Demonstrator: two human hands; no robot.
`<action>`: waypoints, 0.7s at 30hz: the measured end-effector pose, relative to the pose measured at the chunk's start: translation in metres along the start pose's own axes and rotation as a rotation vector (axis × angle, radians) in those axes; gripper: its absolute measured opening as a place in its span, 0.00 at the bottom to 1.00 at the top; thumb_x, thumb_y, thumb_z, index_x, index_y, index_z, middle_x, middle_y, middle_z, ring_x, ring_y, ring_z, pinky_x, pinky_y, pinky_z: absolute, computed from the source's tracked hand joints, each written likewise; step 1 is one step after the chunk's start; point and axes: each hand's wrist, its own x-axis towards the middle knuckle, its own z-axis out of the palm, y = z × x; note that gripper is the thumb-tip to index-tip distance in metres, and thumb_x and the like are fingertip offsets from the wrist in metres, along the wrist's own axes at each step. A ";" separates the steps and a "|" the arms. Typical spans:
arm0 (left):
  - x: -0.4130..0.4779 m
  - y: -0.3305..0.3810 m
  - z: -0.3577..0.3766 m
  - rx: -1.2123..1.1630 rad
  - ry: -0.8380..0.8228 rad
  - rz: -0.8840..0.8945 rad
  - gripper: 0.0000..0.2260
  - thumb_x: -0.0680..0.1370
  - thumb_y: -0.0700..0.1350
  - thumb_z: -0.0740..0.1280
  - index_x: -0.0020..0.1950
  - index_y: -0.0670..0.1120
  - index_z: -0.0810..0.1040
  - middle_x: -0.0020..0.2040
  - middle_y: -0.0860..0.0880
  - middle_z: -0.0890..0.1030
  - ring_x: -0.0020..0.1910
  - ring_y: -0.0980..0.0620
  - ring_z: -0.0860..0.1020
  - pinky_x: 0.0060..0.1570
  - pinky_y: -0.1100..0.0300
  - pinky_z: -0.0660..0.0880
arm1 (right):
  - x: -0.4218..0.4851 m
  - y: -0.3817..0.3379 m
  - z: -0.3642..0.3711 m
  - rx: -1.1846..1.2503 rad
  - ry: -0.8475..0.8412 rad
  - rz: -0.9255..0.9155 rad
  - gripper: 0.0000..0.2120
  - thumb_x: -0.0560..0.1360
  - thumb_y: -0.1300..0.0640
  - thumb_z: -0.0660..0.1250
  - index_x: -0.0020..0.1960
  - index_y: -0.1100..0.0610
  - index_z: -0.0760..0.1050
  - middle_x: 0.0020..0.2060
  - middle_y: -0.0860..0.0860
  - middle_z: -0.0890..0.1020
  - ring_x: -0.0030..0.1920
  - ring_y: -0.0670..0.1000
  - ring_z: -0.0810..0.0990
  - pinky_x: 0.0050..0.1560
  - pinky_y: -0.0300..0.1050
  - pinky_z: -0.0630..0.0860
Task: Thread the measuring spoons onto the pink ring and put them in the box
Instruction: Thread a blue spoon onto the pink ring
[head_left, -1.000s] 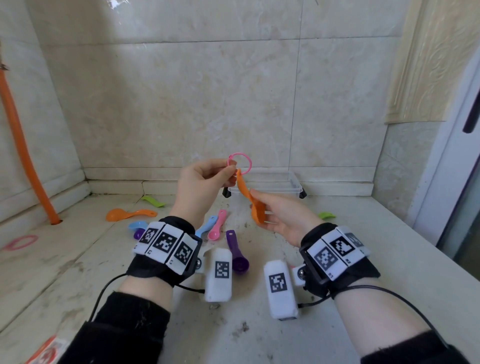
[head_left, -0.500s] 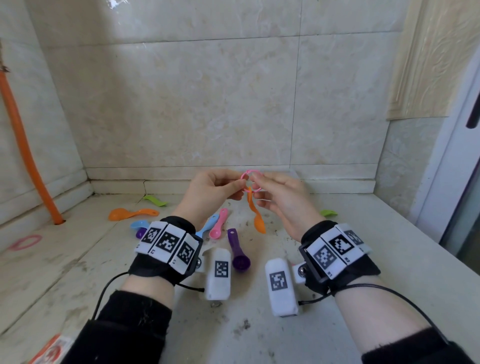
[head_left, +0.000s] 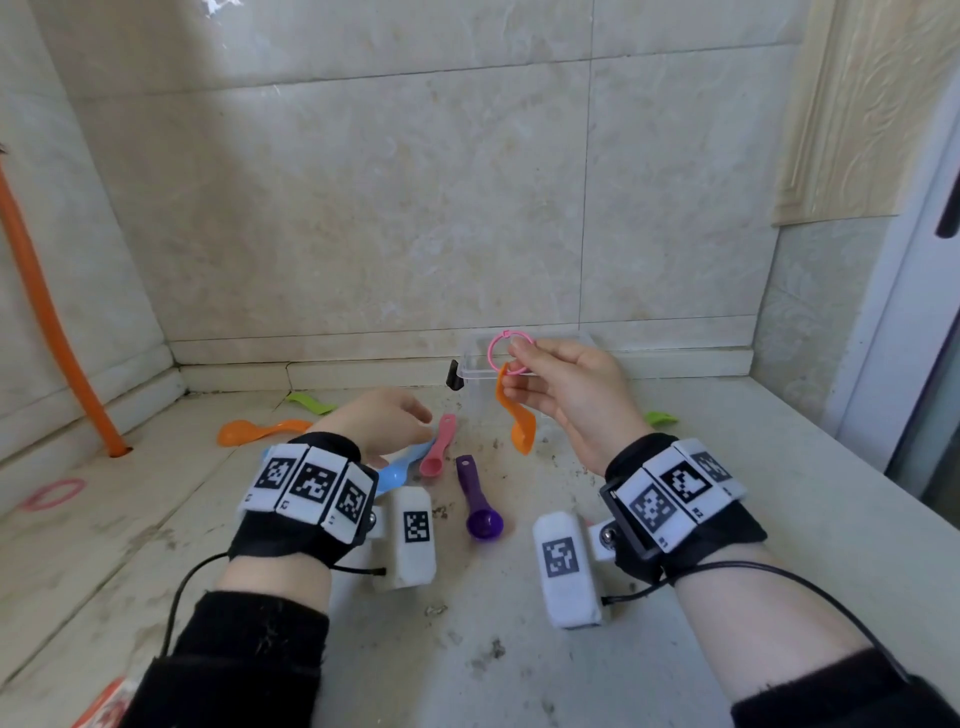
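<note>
Pale marble-patterned tiles are seen behind a dirty whitish surface (head_left: 727, 467) on which loose measuring spoons are scattered. The pink ring (head_left: 506, 353) is pinched upright between thumb and fingers (head_left: 524, 351) of the right hand (head_left: 576, 400), raised in front of the clear plastic box (head_left: 470, 364) at the back wall. An orange spoon (head_left: 514, 415) is hung from the ring by its handle hole, its long axis nearly vertical, bowl downward. The left hand (head_left: 384, 421) is held low over the surface, its fingers loosely curled around nothing, just beside a blue spoon (head_left: 397, 470) and a pink spoon (head_left: 439, 447); the pink one is laid with its bowl toward the camera. A purple spoon (head_left: 478, 499) is laid likewise, handle pointing away, bowl nearest. A second orange spoon (head_left: 260, 430) and two green spoons (head_left: 310, 402) (head_left: 660, 417) are spread farther out. Tagged bands are worn on both wrists.
</note>
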 end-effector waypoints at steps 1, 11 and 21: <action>0.000 -0.001 0.000 0.009 -0.012 -0.014 0.15 0.77 0.45 0.65 0.64 0.50 0.75 0.58 0.49 0.77 0.55 0.50 0.77 0.54 0.53 0.78 | 0.000 0.000 0.000 -0.007 0.000 0.000 0.05 0.75 0.60 0.71 0.45 0.62 0.81 0.32 0.52 0.84 0.36 0.49 0.83 0.40 0.40 0.81; -0.004 0.000 -0.004 0.399 -0.190 -0.060 0.26 0.72 0.53 0.72 0.69 0.57 0.70 0.66 0.52 0.72 0.55 0.51 0.77 0.60 0.52 0.75 | -0.001 -0.001 0.001 -0.006 -0.011 -0.002 0.07 0.75 0.57 0.70 0.46 0.62 0.82 0.32 0.50 0.84 0.36 0.47 0.84 0.40 0.39 0.80; 0.005 -0.004 0.001 -0.042 -0.042 -0.170 0.21 0.75 0.37 0.66 0.66 0.46 0.67 0.52 0.43 0.74 0.43 0.43 0.82 0.45 0.48 0.82 | -0.001 -0.001 0.003 -0.008 0.004 0.023 0.09 0.76 0.57 0.69 0.48 0.64 0.82 0.33 0.51 0.83 0.36 0.49 0.83 0.41 0.41 0.81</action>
